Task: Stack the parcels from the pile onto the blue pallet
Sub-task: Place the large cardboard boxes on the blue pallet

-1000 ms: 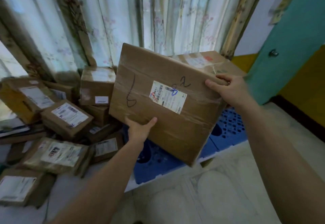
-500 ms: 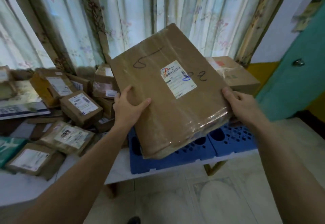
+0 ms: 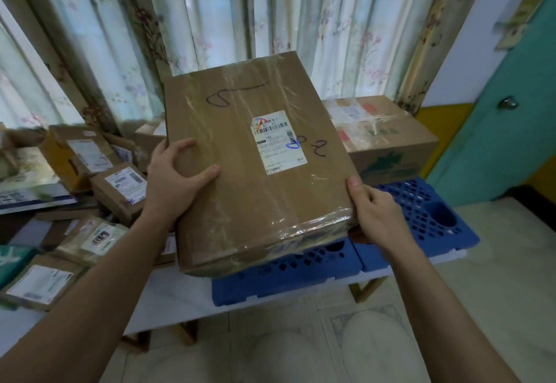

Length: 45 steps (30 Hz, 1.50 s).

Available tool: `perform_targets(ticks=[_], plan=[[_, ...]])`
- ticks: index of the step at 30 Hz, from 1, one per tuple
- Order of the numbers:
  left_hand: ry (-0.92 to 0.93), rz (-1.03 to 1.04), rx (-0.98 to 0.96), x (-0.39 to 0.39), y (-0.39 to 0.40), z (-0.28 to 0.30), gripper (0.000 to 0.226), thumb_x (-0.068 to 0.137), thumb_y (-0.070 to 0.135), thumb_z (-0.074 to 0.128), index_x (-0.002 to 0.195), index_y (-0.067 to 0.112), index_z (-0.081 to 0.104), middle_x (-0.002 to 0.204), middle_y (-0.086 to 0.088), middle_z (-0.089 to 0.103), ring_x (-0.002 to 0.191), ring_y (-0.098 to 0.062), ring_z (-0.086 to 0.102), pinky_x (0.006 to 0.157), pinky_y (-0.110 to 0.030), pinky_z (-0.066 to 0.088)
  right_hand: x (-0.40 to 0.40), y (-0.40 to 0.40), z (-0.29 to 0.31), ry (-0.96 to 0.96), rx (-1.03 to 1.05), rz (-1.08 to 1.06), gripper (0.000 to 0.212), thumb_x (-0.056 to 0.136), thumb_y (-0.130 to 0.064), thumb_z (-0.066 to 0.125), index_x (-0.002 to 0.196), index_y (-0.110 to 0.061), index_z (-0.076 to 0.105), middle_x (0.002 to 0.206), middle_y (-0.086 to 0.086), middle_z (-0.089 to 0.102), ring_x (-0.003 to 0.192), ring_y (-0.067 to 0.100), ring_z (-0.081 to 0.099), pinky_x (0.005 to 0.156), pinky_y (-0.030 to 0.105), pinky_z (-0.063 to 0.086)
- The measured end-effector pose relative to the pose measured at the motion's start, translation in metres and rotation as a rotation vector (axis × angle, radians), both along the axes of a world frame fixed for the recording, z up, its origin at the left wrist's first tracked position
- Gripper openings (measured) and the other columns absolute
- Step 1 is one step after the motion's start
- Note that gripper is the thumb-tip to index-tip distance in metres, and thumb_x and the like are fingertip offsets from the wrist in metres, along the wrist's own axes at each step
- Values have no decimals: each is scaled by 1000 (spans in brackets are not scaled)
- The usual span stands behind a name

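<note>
Surroundings: a pile of parcels lies jumbled on the left of the white tabletop; floral curtains hang behind, and a teal door stands at right.
Pallet: the blue pallet is perforated plastic with round wells, sitting on the tabletop's right part; a large taped carton with green print already rests on its far end.
Held box: a flat brown cardboard box, wrapped in glossy clear tape, bearing a white barcode label and black marker scrawls, is tilted above the pallet's near left part, hiding it.
Left hand: grips the box's left edge, thumb on top.
Right hand: clasps the near right corner, thumb on top, other fingers under the box out of sight.
</note>
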<state>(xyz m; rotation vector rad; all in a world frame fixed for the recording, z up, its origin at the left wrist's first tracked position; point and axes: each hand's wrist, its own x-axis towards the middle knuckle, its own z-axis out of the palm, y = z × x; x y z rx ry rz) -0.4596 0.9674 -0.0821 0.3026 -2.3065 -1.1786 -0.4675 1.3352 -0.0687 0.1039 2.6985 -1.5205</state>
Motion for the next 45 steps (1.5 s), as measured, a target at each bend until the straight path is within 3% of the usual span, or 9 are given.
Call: perform_targets(ticks=[4,11,18,25,30,32,34,38,45], plan=[[-38,-11,-12,-9,-15,-4,71,57,79,79,121,65,51,153,-6,41,136,-30,47,107,-55,47,-5,-15,-19,-30,-15,-4,55,97,-73,38,85,-29,69,81,2,73,78,26,72,75,53,62],[-153,-81,4,-31,-3,-30,73,70,48,90,134,30,59,150,-5,39,132,-28,45,111,-49,43,-20,-19,-43,-122,76,-41,62,99,-71,36,85,-18,65,85,8,70,78,27,69,78,51,61],[-305,-75,52,-59,-5,-48,77,49,81,80,116,50,58,151,-11,41,135,-36,45,108,-59,44,-41,-15,-53,-177,155,-56,62,101,-67,34,89,-17,69,89,7,69,83,26,67,83,51,59],[-334,-82,14,-81,-2,-45,58,70,52,88,120,34,65,159,-15,33,148,-36,29,119,-57,29,-71,-22,-59,-225,95,-106,56,97,-71,39,94,-22,65,95,6,68,86,31,70,76,54,62],[-378,-78,-12,-96,-6,-36,58,73,56,84,123,33,65,162,-17,29,147,-40,31,117,-58,31,-83,-27,-54,-211,107,-69,61,93,-78,42,123,-26,54,105,-1,66,88,23,68,75,50,63],[-415,-114,-114,-91,1,-30,59,83,55,76,134,32,59,165,-19,19,148,-43,26,119,-58,28,-85,-23,-52,-105,384,-17,74,90,-82,38,140,-28,45,117,3,66,97,26,67,78,46,60],[-455,-144,-341,-78,15,-29,60,91,59,63,144,34,49,168,-16,7,153,-42,13,119,-62,20,-88,-21,-55,147,664,30,67,97,-72,38,147,-27,39,131,5,61,114,30,59,85,45,54],[-519,-259,-610,-57,41,-36,71,91,76,40,153,45,27,170,-1,7,156,-31,0,117,-70,12,-98,-31,-61,278,549,311,47,106,-48,34,153,-40,33,166,4,23,146,34,26,114,57,35],[-711,-456,-707,-35,49,-21,106,66,102,26,155,55,-5,169,7,-18,154,-26,-22,113,-74,-6,-115,-17,-55,194,612,645,113,64,-104,38,160,-49,14,171,-14,-4,157,17,-11,126,56,8]])
